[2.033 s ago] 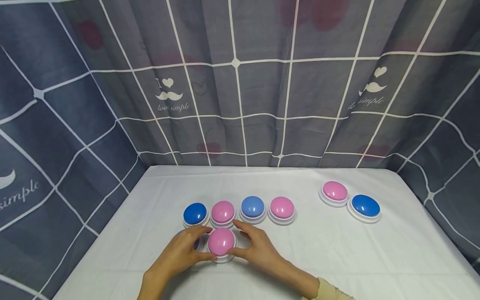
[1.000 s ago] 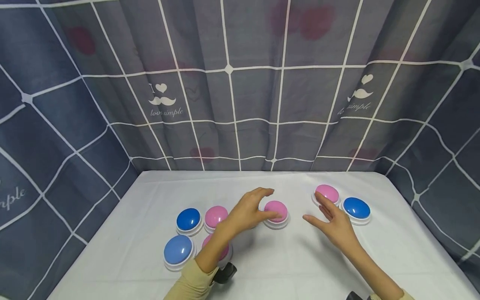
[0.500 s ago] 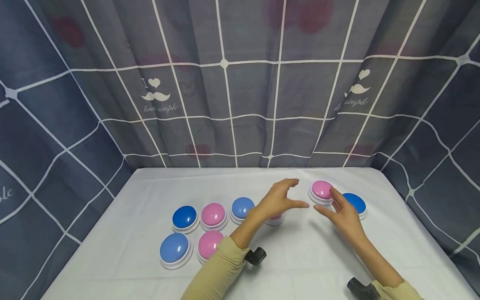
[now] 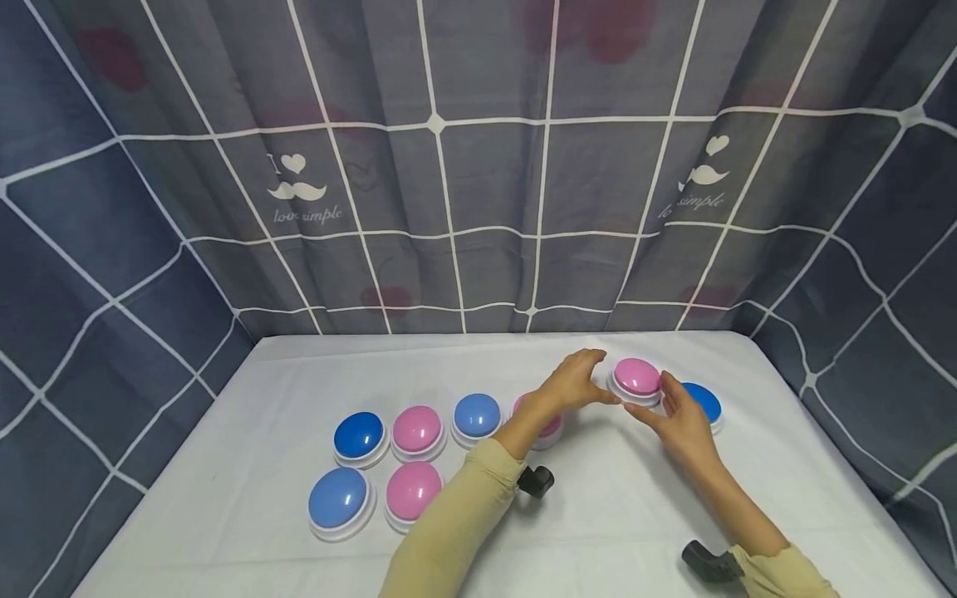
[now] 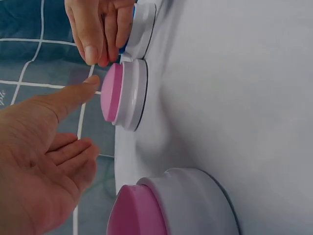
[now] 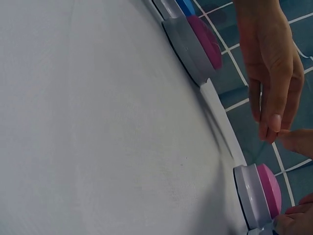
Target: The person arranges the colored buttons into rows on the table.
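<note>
A pink dome push button [image 4: 636,378] on a white base sits at the right of the table, between my two hands. My left hand [image 4: 574,382] is on its left side, thumb and fingers spread apart. On its right my right hand [image 4: 684,419] has thumb and fingers spread around the base. In the left wrist view the left thumb points toward this pink button [image 5: 113,93], the fingers relaxed. The right wrist view shows the fingers of the right hand [image 6: 298,215] beside the same button [image 6: 259,196]. Neither hand clearly grips it.
A blue button [image 4: 703,403] lies partly behind my right hand. Leftward stand a dark blue button [image 4: 359,435], a pink one [image 4: 417,429], a light blue one [image 4: 477,415] and a half-hidden pink one [image 4: 549,428]. In front are light blue [image 4: 338,498] and pink [image 4: 414,490] buttons.
Both hands let go of the front pink button and moved right to the far-right pink one. The left hand passed over the back row and has come closer beside that button.
</note>
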`<act>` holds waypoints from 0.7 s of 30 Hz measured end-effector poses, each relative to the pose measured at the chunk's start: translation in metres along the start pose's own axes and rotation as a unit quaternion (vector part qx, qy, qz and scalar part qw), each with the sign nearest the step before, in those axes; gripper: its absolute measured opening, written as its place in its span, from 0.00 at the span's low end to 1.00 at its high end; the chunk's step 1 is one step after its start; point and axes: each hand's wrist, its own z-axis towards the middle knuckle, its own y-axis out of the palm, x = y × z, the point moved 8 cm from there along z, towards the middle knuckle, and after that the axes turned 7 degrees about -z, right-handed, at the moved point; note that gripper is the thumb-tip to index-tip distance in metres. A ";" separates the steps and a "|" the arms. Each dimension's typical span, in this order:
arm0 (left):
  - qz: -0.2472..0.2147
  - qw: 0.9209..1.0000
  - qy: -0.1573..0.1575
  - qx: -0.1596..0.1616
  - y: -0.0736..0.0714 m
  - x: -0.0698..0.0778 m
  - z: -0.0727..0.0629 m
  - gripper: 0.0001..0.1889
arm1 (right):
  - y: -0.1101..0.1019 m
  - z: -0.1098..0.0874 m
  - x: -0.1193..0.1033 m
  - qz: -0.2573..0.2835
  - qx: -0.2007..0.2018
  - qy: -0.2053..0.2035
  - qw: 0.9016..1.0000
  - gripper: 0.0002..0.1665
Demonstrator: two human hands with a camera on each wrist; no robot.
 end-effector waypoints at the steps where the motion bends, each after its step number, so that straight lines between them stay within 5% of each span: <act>1: -0.001 1.000 -0.003 -0.002 0.001 -0.001 0.003 0.42 | -0.001 0.001 0.000 0.002 -0.001 0.003 1.000 0.56; 8: -0.029 0.999 -0.015 -0.017 0.010 -0.009 0.014 0.41 | -0.003 0.006 0.004 0.017 0.002 0.019 1.000 0.52; 21: 0.029 0.997 -0.048 -0.055 0.026 -0.017 0.032 0.45 | 0.003 0.019 0.001 -0.066 -0.010 0.033 0.997 0.46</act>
